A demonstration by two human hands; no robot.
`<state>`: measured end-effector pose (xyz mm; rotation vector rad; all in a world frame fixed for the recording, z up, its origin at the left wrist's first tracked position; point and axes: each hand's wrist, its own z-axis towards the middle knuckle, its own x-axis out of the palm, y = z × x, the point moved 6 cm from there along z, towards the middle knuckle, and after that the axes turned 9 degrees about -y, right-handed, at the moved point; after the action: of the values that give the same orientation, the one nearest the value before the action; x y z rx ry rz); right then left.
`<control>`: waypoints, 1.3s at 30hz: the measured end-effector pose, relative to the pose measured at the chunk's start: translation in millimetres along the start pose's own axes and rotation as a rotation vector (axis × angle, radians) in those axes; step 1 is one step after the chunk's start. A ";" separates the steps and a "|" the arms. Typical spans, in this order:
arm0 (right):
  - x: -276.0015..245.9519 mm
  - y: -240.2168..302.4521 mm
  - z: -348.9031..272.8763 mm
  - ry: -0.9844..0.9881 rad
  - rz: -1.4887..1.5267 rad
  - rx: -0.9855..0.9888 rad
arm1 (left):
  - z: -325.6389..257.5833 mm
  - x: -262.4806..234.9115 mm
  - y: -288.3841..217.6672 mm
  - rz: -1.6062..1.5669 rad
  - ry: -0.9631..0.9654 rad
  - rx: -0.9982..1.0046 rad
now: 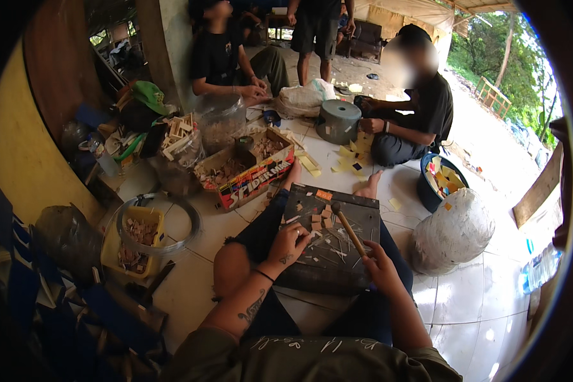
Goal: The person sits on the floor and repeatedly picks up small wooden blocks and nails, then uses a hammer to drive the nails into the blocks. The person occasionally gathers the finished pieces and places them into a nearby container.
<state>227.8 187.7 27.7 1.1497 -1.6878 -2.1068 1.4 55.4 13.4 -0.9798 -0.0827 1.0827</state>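
Note:
My right hand point(381, 263) is wrapped round the wooden handle of a hammer point(350, 230). The hammer's small dark head is over a dark work board point(291, 275) in front of my lap. My left hand point(289, 243) is at the board's left side, fingers drawn together in a pinch; whatever is between them is too small to make out. Several small wooden blocks point(316, 223) lie on the board past my left fingers. Thin pale sticks point(342, 249) are scattered over the board between my hands.
A printed cardboard box point(248, 185) of wood pieces stands ahead left, near a yellow tub point(109, 245) and a wire coil point(191, 219). To the right are a dark bucket point(430, 197) and a bulging white sack point(453, 230). Two people sit across from me; another stands behind.

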 end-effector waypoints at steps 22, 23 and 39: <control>15.2 86.0 -37.9 0.001 -0.451 -0.382 | 1.0 -0.6 4.7 -0.020 0.019 -0.091; 16.8 86.7 -37.6 0.008 -0.466 -0.375 | 1.4 -0.9 4.4 -0.022 0.018 -0.089; 19.1 82.8 -33.5 0.046 -0.513 -0.348 | -0.7 -0.3 4.9 -0.032 0.031 -0.127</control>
<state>212.8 124.9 92.3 1.6167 -1.0116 -2.5015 -1.8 55.2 9.6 -1.1051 -0.1425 1.0422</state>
